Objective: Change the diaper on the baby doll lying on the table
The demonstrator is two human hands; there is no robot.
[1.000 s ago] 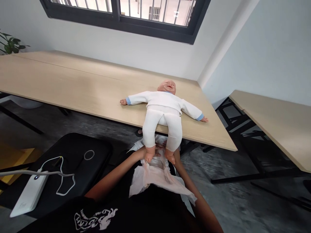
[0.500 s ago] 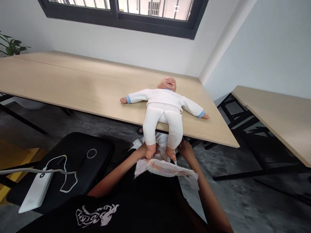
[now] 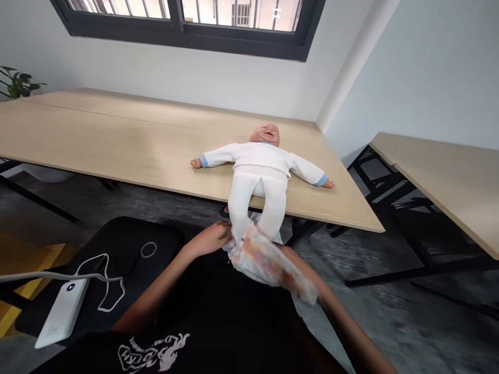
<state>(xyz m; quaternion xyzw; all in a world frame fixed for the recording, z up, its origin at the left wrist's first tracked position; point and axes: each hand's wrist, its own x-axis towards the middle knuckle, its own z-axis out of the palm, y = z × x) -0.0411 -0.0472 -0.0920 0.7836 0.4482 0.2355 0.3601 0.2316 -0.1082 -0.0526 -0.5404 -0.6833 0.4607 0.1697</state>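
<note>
A baby doll [image 3: 260, 161] in a white suit with blue cuffs lies on its back, arms spread, its legs hanging over the table's front edge. Around its lower legs is a white diaper [image 3: 268, 259] with a coloured print, blurred by motion, and the feet are hidden in it. My left hand [image 3: 216, 236] is closed on the diaper's left edge, beside the doll's leg. On the other side, my right hand [image 3: 285, 253] grips the diaper by the other leg, its fingers mostly hidden behind the material.
The wooden table [image 3: 136, 145] stands against the wall below a window. At left, a black stool [image 3: 128, 259] bears a white power bank [image 3: 64, 311] with a cable and a beaded bracelet [image 3: 148, 250]. Another table [image 3: 440, 171] stands at right.
The diaper has come up over the doll's feet, which showed before. My left hand has shifted left and up, out from behind the foot. The doll's legs are closer together at the bottom.
</note>
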